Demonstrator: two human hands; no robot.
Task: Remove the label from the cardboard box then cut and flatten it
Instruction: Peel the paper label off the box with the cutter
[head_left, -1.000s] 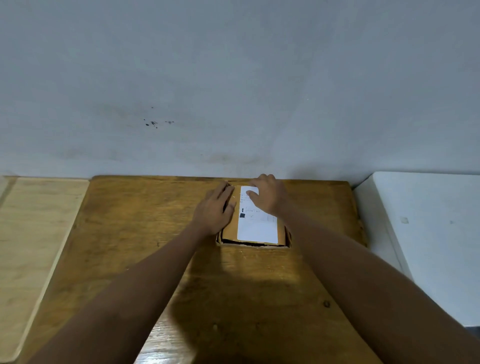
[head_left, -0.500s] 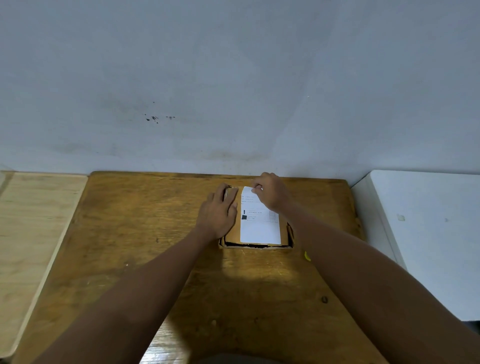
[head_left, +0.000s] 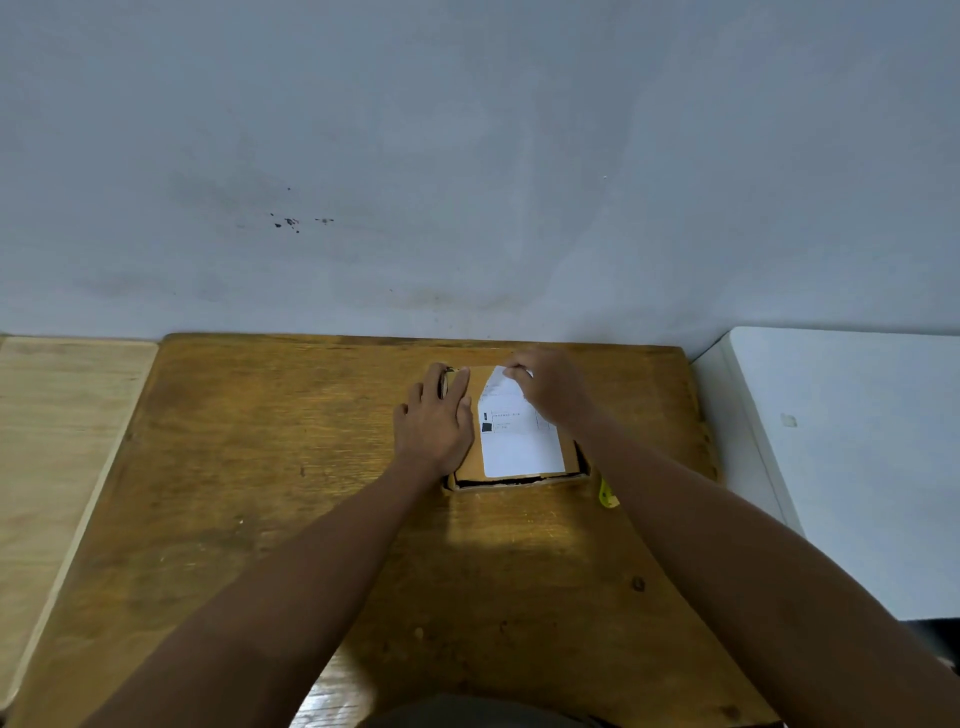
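Both hands are on the flat brown cardboard box (head_left: 467, 415), which lies near the far edge of the worn brown wooden bench (head_left: 260, 467), a little right of centre. Left hand (head_left: 434, 421) is spread flat, palm down, over the box's left part, pressing it to the bench; it grips nothing. Right hand (head_left: 550, 389) pinches the far corner of the white rectangular paper label (head_left: 519, 441), and that corner is lifted and curled off the cardboard while the near part of the label lies stuck down.

To my eye the peeling has only begun, and cutting and flattening are all to come. Doing it well probably means drawing the pinched corner low and back toward the near edge of the box, slowly, so the paper comes off whole rather than tearing or pulling up the cardboard skin. Firm pressure from the flat hand close beside the peel line should keep the light box from lifting or sliding. A small yellow object (head_left: 607, 493) lies just right of the box's near corner; what it is I cannot tell.
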